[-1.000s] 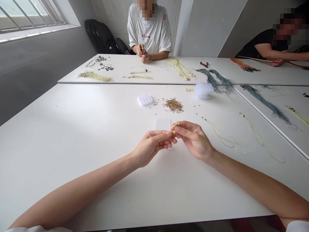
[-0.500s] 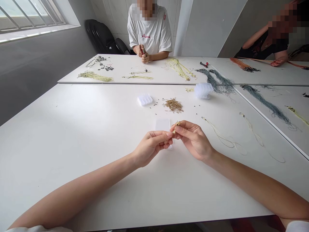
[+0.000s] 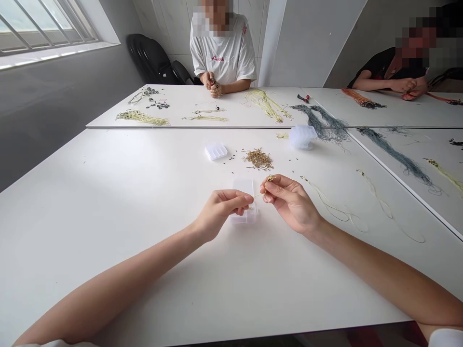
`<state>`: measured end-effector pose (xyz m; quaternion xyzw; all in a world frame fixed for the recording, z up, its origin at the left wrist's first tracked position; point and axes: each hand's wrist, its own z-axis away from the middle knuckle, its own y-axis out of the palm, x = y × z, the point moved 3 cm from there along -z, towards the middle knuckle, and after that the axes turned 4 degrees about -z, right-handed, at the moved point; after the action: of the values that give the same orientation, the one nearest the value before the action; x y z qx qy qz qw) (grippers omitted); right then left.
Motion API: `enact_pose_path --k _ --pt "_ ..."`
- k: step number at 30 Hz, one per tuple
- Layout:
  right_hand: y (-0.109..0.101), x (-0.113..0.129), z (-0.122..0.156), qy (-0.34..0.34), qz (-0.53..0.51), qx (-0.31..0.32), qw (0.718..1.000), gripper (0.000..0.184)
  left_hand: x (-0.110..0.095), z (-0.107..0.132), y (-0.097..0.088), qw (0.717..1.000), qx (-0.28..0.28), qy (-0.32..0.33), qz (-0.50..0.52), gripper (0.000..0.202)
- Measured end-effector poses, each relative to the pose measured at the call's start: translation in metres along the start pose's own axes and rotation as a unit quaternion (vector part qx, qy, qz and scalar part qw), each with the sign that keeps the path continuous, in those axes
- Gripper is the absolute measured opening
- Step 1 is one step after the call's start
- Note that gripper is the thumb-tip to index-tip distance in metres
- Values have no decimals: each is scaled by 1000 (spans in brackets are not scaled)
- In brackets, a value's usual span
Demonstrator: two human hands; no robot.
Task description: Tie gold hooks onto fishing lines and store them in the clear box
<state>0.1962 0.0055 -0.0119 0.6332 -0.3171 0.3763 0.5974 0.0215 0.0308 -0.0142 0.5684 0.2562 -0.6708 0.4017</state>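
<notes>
My left hand (image 3: pixel 224 211) is closed in a pinch on the end of a thin pale-yellow line (image 3: pixel 257 195). That line runs taut across a small gap to my right hand (image 3: pixel 291 200). Between the right thumb and fingers sits a small bunch of gold hook-like pieces (image 3: pixel 269 178), partly covered by the fingertips. Beneath both hands lies a clear plastic box (image 3: pixel 243 219) with compartments, partly hidden by the left hand. Just beyond is a heap of small gold metal pieces (image 3: pixel 259 158).
A clear compartment box (image 3: pixel 216 150) and a stack of clear plastic (image 3: pixel 302 137) stand farther back. Looped yellow lines (image 3: pixel 329 205) lie at right, near dark line bundles (image 3: pixel 396 152). Two people sit across the white table (image 3: pixel 108 193); the nearer one's hands (image 3: pixel 214 86) grip a tool.
My hands have drawn apart a little, exposing the thin line between them and more of the clear box below. The person at right has brought their hands together on the table.
</notes>
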Motion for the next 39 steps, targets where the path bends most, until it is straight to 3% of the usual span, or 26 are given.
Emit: enact_pose_path --k 31,35,39 --pt "2 1 1 16 11 -15 1000 10 0 4 7 998 31 7 -46 15" --pt "0 1 0 16 12 -14 1000 11 -7 3 0 997 -12 39 -63 19" --pt "2 -1 0 33 18 7 999 11 -23 6 -3 981 -42 109 -155 20"
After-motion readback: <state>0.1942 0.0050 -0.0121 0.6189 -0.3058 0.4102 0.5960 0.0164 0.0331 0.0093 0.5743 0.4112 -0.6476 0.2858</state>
